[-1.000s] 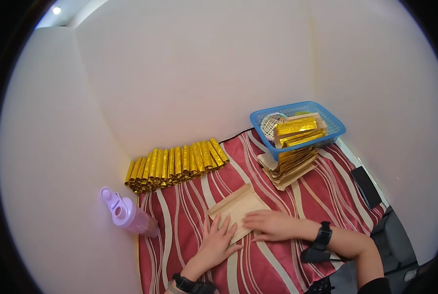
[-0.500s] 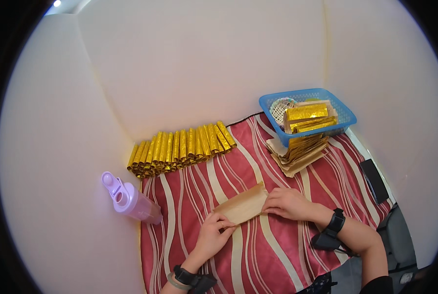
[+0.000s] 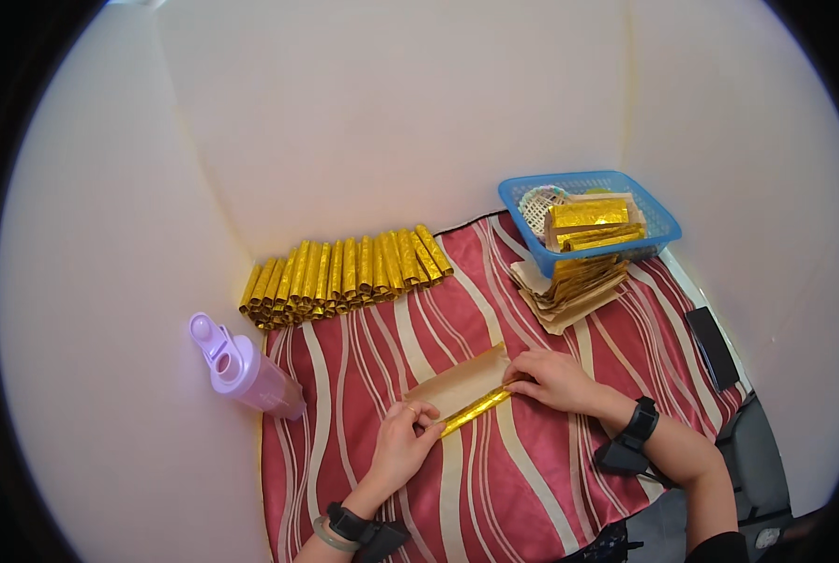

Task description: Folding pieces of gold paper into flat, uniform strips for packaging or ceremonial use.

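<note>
A sheet of gold-backed brown paper (image 3: 457,383) lies on the cloth in front of me, plain side up. Its near edge is curled over into a narrow gold roll. My left hand (image 3: 405,439) pinches the left end of that rolled edge, and my right hand (image 3: 549,380) pinches the right end. Beyond them to the left lie many finished gold paper rolls (image 3: 349,267), stacked side by side. A stack of flat gold-and-brown paper sheets (image 3: 574,305) sits to the right, beside the basket.
A blue plastic basket (image 3: 668,218) at the back right holds more gold paper and a small white woven basket (image 3: 539,208). A lilac bottle (image 3: 258,380) stands at the left edge. A flat black object (image 3: 712,349) lies on the right of the striped red tablecloth (image 3: 344,403). White walls surround the table.
Both hands have curled the paper's near edge up and away from me, so a gold strip now shows along it. The sheet's flat part has become narrower.
</note>
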